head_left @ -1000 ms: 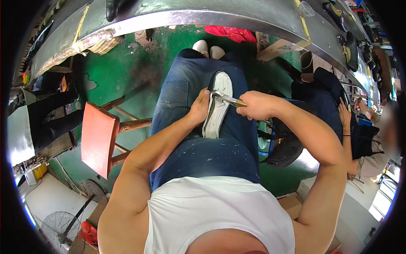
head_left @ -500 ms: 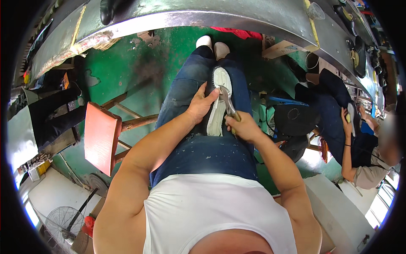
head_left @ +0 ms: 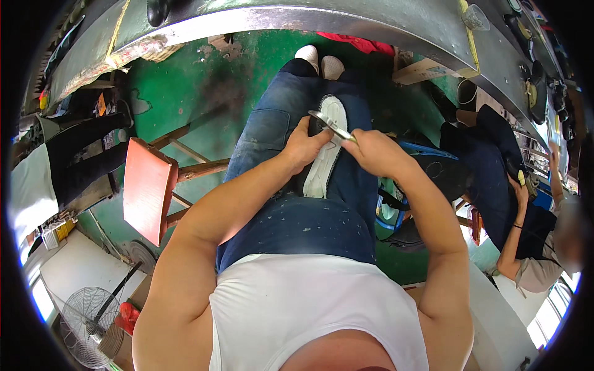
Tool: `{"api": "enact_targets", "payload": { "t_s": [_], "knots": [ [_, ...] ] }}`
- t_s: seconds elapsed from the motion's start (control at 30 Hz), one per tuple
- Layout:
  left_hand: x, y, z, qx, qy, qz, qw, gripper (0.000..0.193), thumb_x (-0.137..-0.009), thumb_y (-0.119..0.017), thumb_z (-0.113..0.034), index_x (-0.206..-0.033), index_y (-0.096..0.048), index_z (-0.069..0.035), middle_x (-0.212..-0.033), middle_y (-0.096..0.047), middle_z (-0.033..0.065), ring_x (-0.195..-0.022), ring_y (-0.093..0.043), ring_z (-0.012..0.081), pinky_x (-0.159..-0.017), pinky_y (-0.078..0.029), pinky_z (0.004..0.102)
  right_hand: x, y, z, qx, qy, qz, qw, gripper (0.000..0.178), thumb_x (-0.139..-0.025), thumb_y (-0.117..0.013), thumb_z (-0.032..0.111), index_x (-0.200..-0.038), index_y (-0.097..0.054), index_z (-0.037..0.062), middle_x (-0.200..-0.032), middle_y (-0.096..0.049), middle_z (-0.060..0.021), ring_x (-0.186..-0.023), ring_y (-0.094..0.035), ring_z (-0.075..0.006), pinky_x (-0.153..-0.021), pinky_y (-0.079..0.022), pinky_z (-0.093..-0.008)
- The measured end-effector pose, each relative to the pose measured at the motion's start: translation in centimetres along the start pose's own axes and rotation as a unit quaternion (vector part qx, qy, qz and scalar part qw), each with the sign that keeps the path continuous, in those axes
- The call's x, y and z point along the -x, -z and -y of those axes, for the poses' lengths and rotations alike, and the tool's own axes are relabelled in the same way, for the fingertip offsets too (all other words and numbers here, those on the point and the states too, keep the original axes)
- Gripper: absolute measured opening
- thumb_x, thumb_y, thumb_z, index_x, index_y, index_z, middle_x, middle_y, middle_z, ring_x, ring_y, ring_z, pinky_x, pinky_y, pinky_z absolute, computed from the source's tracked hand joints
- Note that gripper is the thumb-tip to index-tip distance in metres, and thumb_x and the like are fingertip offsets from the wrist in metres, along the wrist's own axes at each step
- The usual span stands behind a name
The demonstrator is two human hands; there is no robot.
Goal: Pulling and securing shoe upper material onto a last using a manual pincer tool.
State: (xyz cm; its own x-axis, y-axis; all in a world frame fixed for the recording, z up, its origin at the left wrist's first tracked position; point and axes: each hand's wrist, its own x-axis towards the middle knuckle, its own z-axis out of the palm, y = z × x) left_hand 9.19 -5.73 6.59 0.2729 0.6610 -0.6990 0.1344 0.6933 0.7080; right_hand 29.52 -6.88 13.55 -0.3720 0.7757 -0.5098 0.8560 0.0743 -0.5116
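Sole up, a shoe (head_left: 319, 172) lies lengthwise on my thighs, its underside whitish and its side dark. My left hand (head_left: 301, 147) is closed round the shoe's left side near the middle, thumb reaching over the sole. In my right hand (head_left: 376, 151) is a pair of metal pincers (head_left: 335, 128), gripped by the handles. Their head slants across the forepart of the sole and points up left, close to my left fingertips. Whether the jaws bite on the shoe's edge cannot be made out; my right fingers partly hide the handles.
A metal-edged workbench (head_left: 266, 20) curves across the front. To my left stands a red-topped wooden stool (head_left: 148, 188), with a fan (head_left: 93, 324) behind it. A blue-framed seat (head_left: 427, 148) is at my right, and beyond it a co-worker (head_left: 495, 179) sits holding a shoe.
My right hand has moved up and forward, and the pincers have swung from pointing up along the sole to lying across it. My left hand keeps its hold on the shoe.
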Motion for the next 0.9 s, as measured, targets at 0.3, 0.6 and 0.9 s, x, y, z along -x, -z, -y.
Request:
{"api": "enact_targets", "payload": {
  "t_s": [0.3, 0.6, 0.9],
  "knots": [
    [-0.3, 1.3, -0.9, -0.028, 0.036, 0.042, 0.998, 0.091, -0.086, -0.077, -0.025, -0.15, -0.024, 0.011, -0.138, -0.053, 0.0221, -0.124, -0.056, 0.0259, -0.106, -0.045, 0.0355, 3.5, 0.2, -1.4, -0.257, -0.09, 0.013, 0.962, 0.043, -0.102, -0.051, 0.035, -0.087, -0.06, -0.0039, -0.068, -0.063, -0.0157, -0.065, -0.065, -0.0269, -0.064, -0.05, -0.0381],
    [-0.7, 1.6, -0.3, 0.024, 0.037, 0.101, 0.994, 0.073, -0.086, -0.077, -0.025, -0.138, -0.04, 0.01, -0.132, -0.058, 0.0224, -0.121, -0.059, 0.0272, -0.107, -0.044, 0.0364, 7.7, -2.9, 1.4, -0.032, -0.019, 0.079, 0.996, 0.036, -0.101, -0.054, 0.035, -0.104, -0.062, 0.0002, -0.089, -0.068, -0.0236, -0.084, -0.066, -0.0437, -0.076, -0.052, -0.0508],
    [1.3, 0.5, 1.8, -0.148, -0.085, 0.061, 0.983, 0.09, -0.091, -0.071, -0.026, -0.153, -0.016, 0.006, -0.148, -0.041, 0.0254, -0.136, -0.045, 0.0302, -0.113, -0.037, 0.0362, 10.2, -7.0, 0.0, -0.115, -0.039, 0.004, 0.993, 0.037, -0.102, -0.05, 0.034, -0.104, -0.062, -0.0009, -0.094, -0.067, -0.0254, -0.087, -0.065, -0.0454, -0.078, -0.05, -0.0528]
  ]
}}
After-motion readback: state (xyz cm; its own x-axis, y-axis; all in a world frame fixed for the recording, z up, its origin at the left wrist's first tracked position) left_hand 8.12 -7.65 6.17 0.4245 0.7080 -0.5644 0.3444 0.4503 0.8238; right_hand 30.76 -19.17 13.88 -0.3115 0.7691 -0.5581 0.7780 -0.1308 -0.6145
